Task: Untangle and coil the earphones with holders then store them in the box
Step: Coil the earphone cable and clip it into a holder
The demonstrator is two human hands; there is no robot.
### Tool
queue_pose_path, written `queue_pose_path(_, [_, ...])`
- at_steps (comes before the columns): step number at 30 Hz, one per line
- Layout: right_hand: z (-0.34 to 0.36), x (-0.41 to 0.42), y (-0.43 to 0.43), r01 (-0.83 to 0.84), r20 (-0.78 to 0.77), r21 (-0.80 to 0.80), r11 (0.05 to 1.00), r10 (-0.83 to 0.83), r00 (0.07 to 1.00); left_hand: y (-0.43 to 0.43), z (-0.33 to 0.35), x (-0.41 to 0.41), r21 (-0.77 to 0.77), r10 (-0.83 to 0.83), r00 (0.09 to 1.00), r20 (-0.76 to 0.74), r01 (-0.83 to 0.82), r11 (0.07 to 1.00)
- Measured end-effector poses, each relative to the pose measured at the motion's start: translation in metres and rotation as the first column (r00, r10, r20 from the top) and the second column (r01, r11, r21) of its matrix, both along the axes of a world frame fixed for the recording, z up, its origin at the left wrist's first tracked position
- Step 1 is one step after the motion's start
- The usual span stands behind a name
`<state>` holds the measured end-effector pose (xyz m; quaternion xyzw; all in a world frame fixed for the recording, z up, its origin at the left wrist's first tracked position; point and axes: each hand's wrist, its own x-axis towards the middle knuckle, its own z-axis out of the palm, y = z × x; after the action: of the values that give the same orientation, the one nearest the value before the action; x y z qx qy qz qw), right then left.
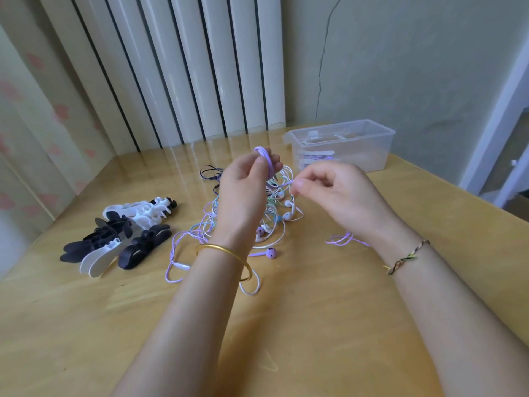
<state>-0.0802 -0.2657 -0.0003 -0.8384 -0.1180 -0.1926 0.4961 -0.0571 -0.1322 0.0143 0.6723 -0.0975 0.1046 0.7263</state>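
Note:
My left hand [246, 181] is raised over the table and holds a small coil of purple earphone cable [264, 156] wound round its fingers. My right hand [329, 187] pinches the same purple cable at its fingertips, just right of the coil. Below both hands lies a tangle of earphones [211, 224] in purple, white, mint and black; a purple earbud [270, 253] rests at its near edge. A pile of black and white cable holders [120, 233] lies to the left. The clear plastic box [363, 150] stands at the back right with a wound set inside.
The wooden table [286, 325] ends at the right edge near a doorway. A white radiator [186, 67] and a curtain stand behind the table. A loose loop of purple cable [342, 239] lies under my right wrist.

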Motion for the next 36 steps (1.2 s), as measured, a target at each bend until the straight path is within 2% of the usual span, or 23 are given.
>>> queue_pose_path(2, [-0.001, 0.001, -0.003, 0.148, 0.062, -0.068, 0.987, -0.144, 0.988, 0.001, 0.000, -0.001, 0.219, -0.035, 0.995, 0.098, 0.013, 0.976])
queue_pose_path(4, [-0.001, -0.001, -0.002, 0.307, 0.139, -0.213, 0.928, -0.282, 0.949, 0.000, -0.002, -0.004, 0.464, -0.128, 0.981, 0.144, 0.047, 0.885])
queue_pose_path(5, [0.000, -0.002, -0.001, 0.357, 0.186, -0.273, 0.893, -0.315, 0.931, -0.001, -0.004, -0.005, 0.538, -0.172, 0.975, 0.137, 0.073, 0.840])
queue_pose_path(7, [0.001, -0.004, 0.001, 0.410, 0.272, -0.323, 0.853, -0.331, 0.903, -0.003, -0.005, -0.005, 0.617, -0.220, 0.969, 0.116, 0.104, 0.780])
queue_pose_path(10, [0.002, -0.004, 0.001, 0.444, 0.361, -0.305, 0.842, -0.329, 0.873, -0.004, -0.003, -0.007, 0.662, -0.275, 0.960, 0.057, 0.170, 0.730])
queue_pose_path(13, [-0.002, 0.003, -0.002, 0.417, 0.334, -0.221, 0.882, -0.334, 0.882, -0.002, 0.002, -0.010, 0.510, -0.297, 0.954, -0.051, 0.280, 0.813])
queue_pose_path(16, [-0.006, 0.007, -0.006, 0.350, 0.238, -0.138, 0.926, -0.312, 0.920, 0.002, 0.010, -0.011, 0.178, -0.339, 0.924, -0.178, 0.369, 0.912])
queue_pose_path(17, [-0.005, 0.007, -0.007, 0.305, 0.177, -0.143, 0.942, -0.279, 0.944, 0.004, 0.013, -0.010, 0.040, -0.370, 0.903, -0.218, 0.387, 0.921])
queue_pose_path(19, [-0.003, 0.004, -0.003, 0.135, 0.024, -0.141, 0.981, -0.133, 0.991, 0.008, 0.018, -0.008, -0.252, -0.454, 0.854, -0.253, 0.395, 0.883])
queue_pose_path(21, [0.001, -0.003, 0.003, -0.055, -0.085, -0.120, 0.991, 0.045, 0.995, 0.011, 0.017, -0.005, -0.410, -0.467, 0.855, -0.226, 0.351, 0.842])
queue_pose_path(23, [0.006, -0.009, 0.005, -0.167, -0.145, -0.137, 0.976, 0.147, 0.978, 0.009, 0.013, -0.001, -0.330, -0.351, 0.917, -0.188, 0.278, 0.902])
queue_pose_path(25, [0.009, -0.011, 0.003, -0.179, -0.152, -0.113, 0.977, 0.161, 0.975, 0.007, 0.006, 0.000, -0.070, -0.152, 0.982, -0.108, 0.145, 0.987])
queue_pose_path(26, [0.010, -0.011, 0.002, -0.149, -0.126, -0.074, 0.986, 0.139, 0.982, 0.007, 0.003, 0.000, 0.089, -0.068, 0.997, -0.021, 0.069, 0.994])
queue_pose_path(28, [0.009, -0.008, -0.002, -0.025, -0.011, -0.004, 1.000, 0.025, 1.000, 0.007, 0.000, 0.000, 0.371, -0.067, 0.988, 0.139, 0.010, 0.928])
queue_pose_path(30, [0.004, -0.002, -0.003, 0.120, 0.078, -0.012, 0.993, -0.118, 0.990, 0.006, 0.000, -0.002, 0.567, -0.181, 0.974, 0.138, 0.073, 0.821])
queue_pose_path(31, [0.000, 0.001, -0.004, 0.186, 0.106, -0.047, 0.981, -0.180, 0.978, 0.005, 0.000, -0.003, 0.607, -0.218, 0.971, 0.099, 0.115, 0.786])
queue_pose_path(33, [-0.004, 0.003, -0.004, 0.274, 0.192, -0.138, 0.952, -0.245, 0.950, 0.004, 0.000, -0.004, 0.606, -0.232, 0.973, 0.016, 0.175, 0.776])
queue_pose_path(34, [-0.005, 0.005, -0.005, 0.290, 0.224, -0.161, 0.944, -0.251, 0.942, 0.004, 0.001, -0.005, 0.558, -0.238, 0.970, -0.043, 0.220, 0.800])
queue_pose_path(36, [-0.006, 0.008, -0.006, 0.287, 0.212, -0.148, 0.946, -0.253, 0.944, 0.005, 0.004, -0.006, 0.318, -0.308, 0.934, -0.182, 0.352, 0.880])
